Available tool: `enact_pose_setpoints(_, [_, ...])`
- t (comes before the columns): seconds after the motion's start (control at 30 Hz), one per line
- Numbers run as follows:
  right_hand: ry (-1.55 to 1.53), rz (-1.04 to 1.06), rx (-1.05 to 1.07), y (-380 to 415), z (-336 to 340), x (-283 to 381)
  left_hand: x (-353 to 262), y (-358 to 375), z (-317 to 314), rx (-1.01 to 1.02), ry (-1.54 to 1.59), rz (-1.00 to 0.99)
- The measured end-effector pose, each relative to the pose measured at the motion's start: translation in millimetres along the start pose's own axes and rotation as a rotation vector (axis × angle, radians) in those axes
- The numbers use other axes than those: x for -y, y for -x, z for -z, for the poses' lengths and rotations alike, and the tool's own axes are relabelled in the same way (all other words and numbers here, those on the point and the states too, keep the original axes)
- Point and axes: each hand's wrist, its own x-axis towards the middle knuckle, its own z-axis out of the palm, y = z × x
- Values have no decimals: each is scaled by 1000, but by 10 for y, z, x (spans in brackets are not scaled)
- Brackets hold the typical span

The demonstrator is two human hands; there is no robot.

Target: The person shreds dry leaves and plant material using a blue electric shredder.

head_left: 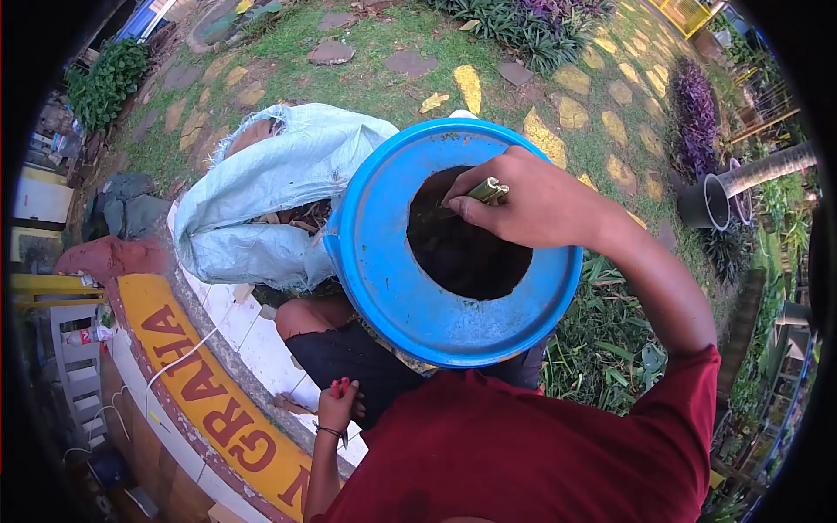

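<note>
My right hand (523,199) is closed around a small bundle of cut green stems (490,189), their pale cut ends showing. It is above the round opening of a blue plastic drum (375,235), which stands between my legs. The inside of the drum is dark, so its contents are hard to make out. Low beside my thigh, my left hand (340,404) grips red-handled shears (343,385); a metal blade pokes out below the fingers.
A pale woven sack (261,196) lies open left of the drum, with dry leaves inside. Cut green leaves (602,340) are heaped at the right. A yellow lettered kerb (200,383) curves along the left. Yellow stepping stones (545,135) cross the grass ahead.
</note>
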Motion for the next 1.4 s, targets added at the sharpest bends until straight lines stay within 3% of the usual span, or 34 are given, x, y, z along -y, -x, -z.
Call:
enact_pose_setpoints(0.37, [34,-60,110,106,83,50,14,-30,23,33,42,-11])
enact_pose_setpoints(0.43, [82,-148,371,-16,-176,-111,21,-41,32,40,12,-6])
enact_pose_setpoints(0.53, [261,-157,482,-106,-713,-401,-6,-23,16,43,43,-16])
enact_pose_setpoints(0.6, [273,-131,691,-177,-786,-350,-10,-19,4,46,23,-16])
enact_pose_setpoints(0.7, [156,-73,516,-137,-514,-39,6,-42,5,29,25,-31])
enact_pose_setpoints(0.83, [119,-141,372,-147,247,413,22,-57,48,73,51,-21])
enact_pose_setpoints(0.93, [153,-164,272,-102,407,473,1,-52,72,98,52,-1])
enact_pose_setpoints(1.03, [217,-73,252,-77,327,390,12,-52,67,97,67,-5])
enact_pose_setpoints(1.4, [248,-88,292,-149,194,266,20,-41,59,85,70,-24])
